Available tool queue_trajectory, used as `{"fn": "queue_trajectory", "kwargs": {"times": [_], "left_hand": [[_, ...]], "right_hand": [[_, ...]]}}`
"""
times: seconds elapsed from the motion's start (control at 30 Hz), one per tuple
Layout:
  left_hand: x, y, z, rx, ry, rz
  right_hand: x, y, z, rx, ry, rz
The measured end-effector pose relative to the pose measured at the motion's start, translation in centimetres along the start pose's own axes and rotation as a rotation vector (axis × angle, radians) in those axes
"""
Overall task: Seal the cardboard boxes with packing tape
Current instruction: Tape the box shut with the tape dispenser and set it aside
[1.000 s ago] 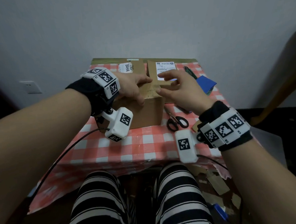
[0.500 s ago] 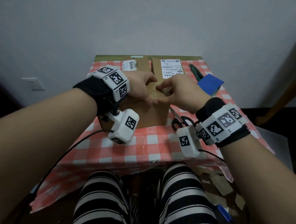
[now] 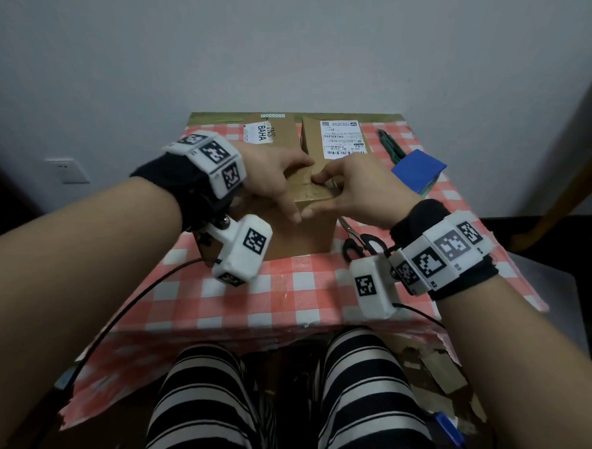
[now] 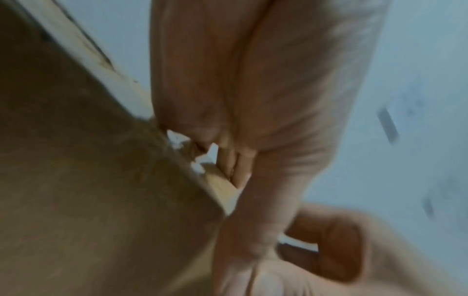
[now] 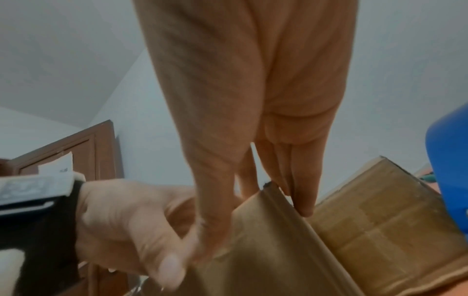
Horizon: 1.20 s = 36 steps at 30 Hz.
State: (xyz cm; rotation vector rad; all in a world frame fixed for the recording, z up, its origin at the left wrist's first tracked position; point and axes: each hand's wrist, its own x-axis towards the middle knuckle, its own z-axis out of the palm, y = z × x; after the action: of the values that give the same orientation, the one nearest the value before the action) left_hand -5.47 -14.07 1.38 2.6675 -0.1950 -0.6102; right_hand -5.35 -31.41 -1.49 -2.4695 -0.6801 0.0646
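Your fingers meet at the near top edge of the box (image 3: pixel 298 231): left thumb and right thumb tip to tip on the front face, just below the rim, while the other fingers of both hands curl over onto the top. Your left hand (image 3: pixel 272 182) lies flat-curled on the left flap; your right hand (image 3: pixel 358 190) arches over the right flap, its forefinger pressing the centre seam. In the right wrist view the fingers (image 5: pixel 303 192) hang together and reach past the box edge. Neither hand holds a roll; whether a strip of tape lies under the fingertips cannot be told, though the seam looks glossy.

The box stands at the middle of the table (image 3: pixel 257 295), directly under both hands, its seam running away from you toward the wall. Both hands are equally near it. Judged from this, the next stroke goes along that seam, from the near edge outward or down the front face.

Scissors (image 3: pixel 360 241) lie just right of the box, nearer your right hand. A blue dispenser (image 3: pixel 418 169) sits further right, with a green cutter (image 3: pixel 390 144) behind it. Two labelled boxes (image 3: pixel 338 136) stand at the back.
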Motion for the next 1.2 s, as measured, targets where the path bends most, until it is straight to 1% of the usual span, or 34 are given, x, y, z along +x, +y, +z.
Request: {"fn": "queue_trajectory", "kwargs": {"times": [0.07,0.13,0.2,0.3,0.4,0.47,0.53,0.6,0.67,0.77,0.83,0.93,1.1,1.2], "left_hand": [[0.0,-0.2,-0.1,-0.017,-0.011,-0.005],[0.2,-0.3,0.1,0.014,0.025,-0.014],[0.4,-0.2,0.4,0.042,0.064,-0.013],[0.7,0.0,0.6,0.042,0.072,-0.004],[0.8,0.1,0.6,0.033,0.083,-0.027],[0.9,0.2,1.0,0.047,0.106,-0.034],[1.1,0.5,1.7,0.080,0.159,-0.041],[1.0,0.8,2.1,0.086,0.187,-0.040],[0.5,1.2,1.5,0.109,0.148,-0.027],[-0.3,1.1,-0.3,0.041,0.051,-0.055],[-0.5,0.7,-0.7,0.020,0.021,-0.072],[-0.6,0.5,-0.7,0.047,0.026,-0.066],[-0.7,0.9,-0.8,0.069,-0.050,-0.087],[-0.7,0.9,-0.8,0.083,-0.066,-0.072]], "right_hand": [[0.0,0.0,0.4,0.032,0.047,0.008],[0.1,0.1,0.7,0.031,0.086,-0.003],[0.3,0.2,0.8,0.014,0.080,-0.001],[0.4,0.3,0.5,-0.023,0.071,-0.010],[0.1,0.7,0.4,-0.008,0.080,-0.037],[-0.1,1.1,0.5,0.029,0.086,-0.038],[-0.3,1.6,0.2,0.108,0.050,-0.006],[-0.8,2.0,-0.3,0.316,-0.023,0.071],[-1.1,2.4,-0.4,0.494,-0.058,0.152],[-1.4,1.9,0.5,0.630,-0.061,0.282],[-1.2,1.0,1.3,0.596,-0.067,0.318],[-1.0,0.1,1.9,0.510,-0.068,0.289],[-0.9,0.1,1.1,0.516,-0.103,0.352],[-0.9,0.5,0.9,0.545,-0.116,0.367]]}}
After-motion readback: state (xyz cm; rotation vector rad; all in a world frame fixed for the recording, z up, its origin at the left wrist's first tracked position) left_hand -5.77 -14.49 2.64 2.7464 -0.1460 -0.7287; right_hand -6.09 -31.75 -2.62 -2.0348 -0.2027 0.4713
